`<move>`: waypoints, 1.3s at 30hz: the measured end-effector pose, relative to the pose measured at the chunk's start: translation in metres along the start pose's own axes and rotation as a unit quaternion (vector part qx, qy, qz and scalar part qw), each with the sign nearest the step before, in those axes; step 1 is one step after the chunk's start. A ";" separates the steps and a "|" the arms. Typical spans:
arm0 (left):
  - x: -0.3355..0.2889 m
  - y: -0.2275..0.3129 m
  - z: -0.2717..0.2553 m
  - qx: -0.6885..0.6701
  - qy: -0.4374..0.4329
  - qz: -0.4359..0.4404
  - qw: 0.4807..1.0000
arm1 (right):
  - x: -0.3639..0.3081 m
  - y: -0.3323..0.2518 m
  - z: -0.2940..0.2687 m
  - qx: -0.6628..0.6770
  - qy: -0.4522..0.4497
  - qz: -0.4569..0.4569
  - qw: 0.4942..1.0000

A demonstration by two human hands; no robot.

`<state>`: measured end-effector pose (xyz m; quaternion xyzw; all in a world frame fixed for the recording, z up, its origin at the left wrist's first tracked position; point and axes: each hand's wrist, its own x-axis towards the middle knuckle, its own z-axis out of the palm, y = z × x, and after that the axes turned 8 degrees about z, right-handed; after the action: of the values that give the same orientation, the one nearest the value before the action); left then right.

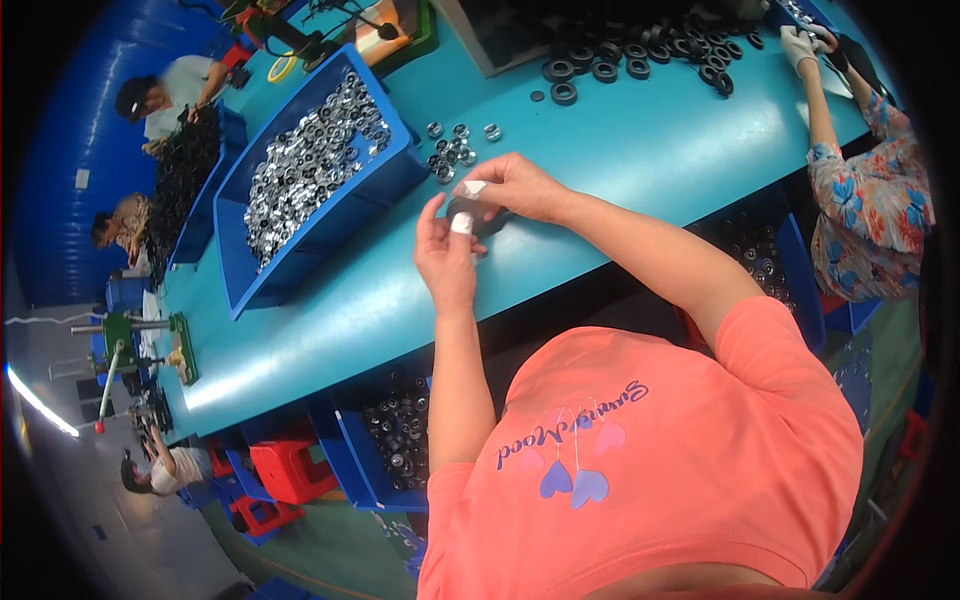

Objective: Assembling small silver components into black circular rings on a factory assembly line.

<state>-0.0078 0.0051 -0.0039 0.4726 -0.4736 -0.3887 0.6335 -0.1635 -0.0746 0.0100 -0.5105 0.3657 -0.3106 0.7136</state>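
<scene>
Over the near side of the teal table, my left hand [446, 258] and my right hand [524, 188] come together. Between their fingers is a small dark round part [464, 207], largely covered, so its exact kind is not plain. White wrapping shows on a finger of each hand. Both hands are closed around the part. Just beyond them lies a small group of shiny metal-and-black round pieces [450, 155]. Left of my hands stands a blue bin [330, 255] filled with similar silver round pieces [315, 155].
Many black rings [604, 72] lie at the far right of the teal table [640, 140]. Blue bins [365, 470] with more round parts sit below its edge. A green hand press [120, 330] is at left. Co-workers sit around, one with a gloved hand [797, 48].
</scene>
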 end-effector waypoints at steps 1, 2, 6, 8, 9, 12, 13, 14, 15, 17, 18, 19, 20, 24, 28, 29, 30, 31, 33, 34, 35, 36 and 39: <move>-0.002 0.001 -0.006 0.016 0.014 -0.008 1.000 | 0.002 0.000 -0.004 -0.026 -0.009 0.026 0.999; -0.003 0.001 -0.014 0.033 0.028 -0.013 0.999 | 0.005 0.006 -0.011 -0.038 0.003 0.000 0.999; -0.069 0.035 -0.124 0.250 0.029 -0.050 0.966 | -0.002 -0.050 -0.055 -0.339 0.025 -0.067 0.938; -0.119 0.066 -0.198 0.418 -0.029 -0.080 0.904 | 0.000 -0.058 -0.088 -0.435 0.085 -0.140 0.886; -0.147 0.085 -0.235 0.497 -0.059 -0.098 0.860 | 0.001 -0.063 -0.104 -0.473 0.131 -0.154 0.857; -0.210 0.106 -0.296 0.689 -0.053 -0.192 0.697 | 0.017 -0.068 -0.139 -0.543 0.235 -0.147 0.793; -0.224 0.108 -0.302 0.735 -0.042 -0.222 0.640 | 0.027 -0.068 -0.148 -0.555 0.265 -0.137 0.776; -0.216 0.121 -0.286 0.704 -0.012 -0.251 0.665 | 0.038 -0.070 -0.155 -0.572 0.276 -0.133 0.761; -0.200 0.124 -0.267 0.682 0.015 -0.249 0.688 | 0.051 -0.074 -0.159 -0.588 0.286 -0.130 0.746; -0.160 0.121 -0.218 0.616 0.029 -0.138 0.775 | 0.079 -0.081 -0.156 -0.640 0.280 -0.088 0.711; -0.133 0.111 -0.190 0.578 0.016 -0.076 0.813 | 0.092 -0.078 -0.157 -0.659 0.283 -0.078 0.693; -0.108 0.098 -0.162 0.535 -0.013 -0.015 0.845 | 0.106 -0.072 -0.161 -0.677 0.292 -0.067 0.672; -0.086 0.089 -0.134 0.494 -0.047 0.031 0.867 | 0.116 -0.071 -0.166 -0.682 0.283 -0.046 0.673; -0.030 0.069 -0.041 0.400 -0.204 0.114 0.886 | 0.140 -0.067 -0.184 -0.681 0.260 -0.005 0.685; 0.002 0.050 0.004 0.338 -0.300 0.137 0.881 | 0.125 -0.076 -0.188 -0.665 0.275 -0.008 0.694; 0.008 0.045 0.010 0.321 -0.310 0.141 0.884 | 0.118 -0.075 -0.190 -0.652 0.297 -0.044 0.696; 0.013 0.041 0.015 0.297 -0.306 0.136 0.894 | 0.109 -0.074 -0.193 -0.638 0.320 -0.080 0.696; 0.017 0.034 0.017 0.261 -0.291 0.115 0.913 | 0.101 -0.073 -0.195 -0.622 0.339 -0.117 0.696; 0.023 0.011 0.015 0.176 -0.247 0.058 0.951 | 0.085 -0.072 -0.191 -0.588 0.343 -0.156 0.716; 0.027 0.006 0.017 0.137 -0.230 0.019 0.963 | 0.076 -0.069 -0.189 -0.581 0.336 -0.176 0.721; 0.030 0.002 0.018 0.096 -0.209 -0.018 0.973 | 0.068 -0.066 -0.186 -0.573 0.328 -0.195 0.725; 0.033 -0.002 0.019 0.055 -0.184 -0.054 0.980 | 0.061 -0.064 -0.183 -0.566 0.319 -0.215 0.729; 0.039 -0.006 0.017 0.025 -0.145 -0.099 0.984 | 0.038 -0.060 -0.152 -0.560 0.259 -0.270 0.739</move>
<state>-0.0154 -0.0368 0.0011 0.4714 -0.5204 -0.5024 0.5045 -0.2749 -0.1990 0.0275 -0.7952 0.4911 -0.3501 0.0631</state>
